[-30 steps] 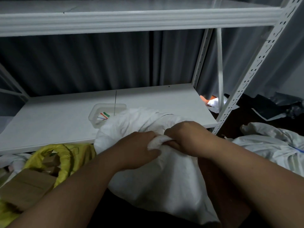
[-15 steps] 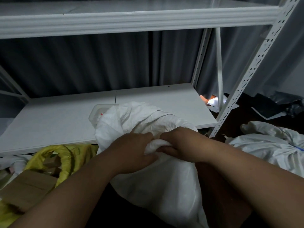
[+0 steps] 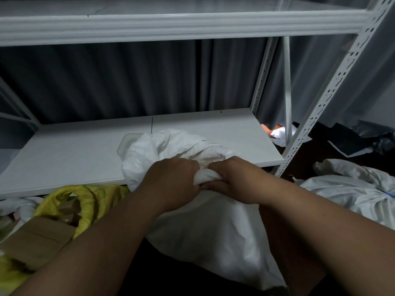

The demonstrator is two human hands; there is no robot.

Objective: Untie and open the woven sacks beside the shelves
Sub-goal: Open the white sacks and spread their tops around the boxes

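Note:
A white woven sack [image 3: 209,236] stands in front of me, its top bunched and leaning over the edge of the low shelf. My left hand [image 3: 173,184] and my right hand [image 3: 233,178] both grip the gathered neck of this sack, knuckles nearly touching, with a twist of white fabric between them. The loose mouth of the sack [image 3: 171,146] spreads above my hands. A second white sack [image 3: 350,193] lies at the right, still bunched at its top with a bit of blue on it. An open yellow sack [image 3: 85,199] sits at the left.
A white metal rack with a low shelf board [image 3: 68,154] and an upper shelf [image 3: 171,26] stands behind the sack; its perforated post [image 3: 320,107] rises at the right. A clear plastic tub [image 3: 126,144] peeks out behind the sack. Cardboard boxes [image 3: 38,238] fill the yellow sack. Dark curtain behind.
The sack's loose top has risen and spread wider above my hands, covering most of the plastic tub. Both hands stay clenched on the neck, shifted slightly up.

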